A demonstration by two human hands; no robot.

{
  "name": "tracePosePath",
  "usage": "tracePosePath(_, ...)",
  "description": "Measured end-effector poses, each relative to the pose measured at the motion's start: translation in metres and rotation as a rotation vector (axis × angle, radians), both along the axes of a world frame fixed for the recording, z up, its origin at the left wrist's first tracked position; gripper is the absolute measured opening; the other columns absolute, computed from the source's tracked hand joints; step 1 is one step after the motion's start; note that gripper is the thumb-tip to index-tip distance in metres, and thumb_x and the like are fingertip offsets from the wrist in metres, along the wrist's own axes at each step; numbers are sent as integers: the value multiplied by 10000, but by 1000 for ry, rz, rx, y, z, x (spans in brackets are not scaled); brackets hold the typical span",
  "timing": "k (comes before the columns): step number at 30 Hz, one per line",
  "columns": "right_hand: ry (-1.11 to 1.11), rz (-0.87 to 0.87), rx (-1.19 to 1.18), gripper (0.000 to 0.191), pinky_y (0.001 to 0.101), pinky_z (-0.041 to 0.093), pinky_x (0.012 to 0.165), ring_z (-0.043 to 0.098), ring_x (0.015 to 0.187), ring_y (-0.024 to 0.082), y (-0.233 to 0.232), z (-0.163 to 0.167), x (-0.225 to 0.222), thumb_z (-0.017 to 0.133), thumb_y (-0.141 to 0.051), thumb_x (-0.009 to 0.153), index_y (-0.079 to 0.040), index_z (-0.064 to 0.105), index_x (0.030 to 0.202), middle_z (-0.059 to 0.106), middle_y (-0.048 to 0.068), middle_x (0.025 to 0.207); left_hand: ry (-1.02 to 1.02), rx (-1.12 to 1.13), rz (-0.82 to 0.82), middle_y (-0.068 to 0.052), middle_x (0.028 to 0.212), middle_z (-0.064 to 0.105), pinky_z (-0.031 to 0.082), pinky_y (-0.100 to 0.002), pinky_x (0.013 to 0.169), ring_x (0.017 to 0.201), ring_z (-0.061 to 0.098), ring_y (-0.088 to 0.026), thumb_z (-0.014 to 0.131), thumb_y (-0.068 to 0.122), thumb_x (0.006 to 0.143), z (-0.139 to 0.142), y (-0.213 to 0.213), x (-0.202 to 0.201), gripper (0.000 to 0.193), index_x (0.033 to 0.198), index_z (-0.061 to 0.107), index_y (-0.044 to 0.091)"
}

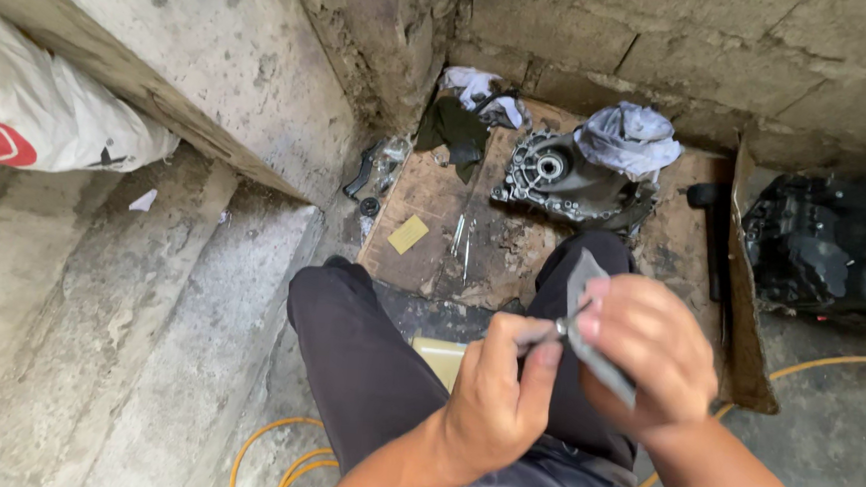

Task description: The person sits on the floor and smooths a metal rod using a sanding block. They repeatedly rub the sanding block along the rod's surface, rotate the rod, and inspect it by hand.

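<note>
A sheet of worn cardboard [436,189] is lying on the concrete floor [129,305] ahead of the seated person's dark trousers [366,360]. A grey metal engine cover [562,176] is sitting on it with a crumpled grey rag [628,135] draped over its top. The right hand [652,352] is curling its fingers shut around a flat grey strip [588,328], holding it tilted above the lap. The left hand [500,383] is pinching its grip closed, thumb against forefinger, on a small slender metal part [546,331] that is touching the strip's edge.
</note>
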State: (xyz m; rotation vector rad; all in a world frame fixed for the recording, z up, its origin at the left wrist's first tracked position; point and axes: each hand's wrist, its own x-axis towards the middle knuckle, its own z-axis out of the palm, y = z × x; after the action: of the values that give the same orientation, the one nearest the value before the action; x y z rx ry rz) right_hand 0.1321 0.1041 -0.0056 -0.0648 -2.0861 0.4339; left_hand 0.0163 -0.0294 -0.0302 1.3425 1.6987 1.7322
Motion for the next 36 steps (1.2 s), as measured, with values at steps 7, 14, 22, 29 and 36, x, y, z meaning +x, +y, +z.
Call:
tracePosePath(7,8,50,25,262,493,618,892,709,1018,379,1,4,-4,753,38,802,45,655,1045,682,158,1056,19,40,-17,-201,910,704,572,-397,711,801,733,-370,580,27,1068,2,1,-3,104,1148,544,-29)
tracePosePath(14,13,61,64,304,498,616,875,710,993,375,2,6,-6,778,-17,764,36,665,1042,686,163,1047,102,123,58,-218,942,702,586,-409,741,836,731,-390,603,8,1046,1,5,-2,117,1139,540,-23)
tracePosePath(22,12,72,73,318,491,618,884,707,1002,368,2,4,-7,783,-11,758,25,671,1053,687,154,1059,77,128,100,-201,924,708,592,-390,716,809,746,-360,650,-40,1013,-1,8,-4,154,1109,531,-21)
tracePosePath(29,-29,39,16,311,482,607,903,703,1027,369,2,7,-9,790,8,777,24,669,1063,687,148,1073,-82,37,58,-167,884,718,597,-355,677,762,753,-289,635,-8,1030,2,8,-3,129,1109,535,-23)
tracePosePath(36,-2,5,24,282,478,609,905,707,1035,375,4,7,-11,762,44,816,40,657,1078,686,158,1072,-70,20,7,-136,860,710,573,-343,679,739,734,-268,598,41,1066,13,6,-10,68,1105,583,-13)
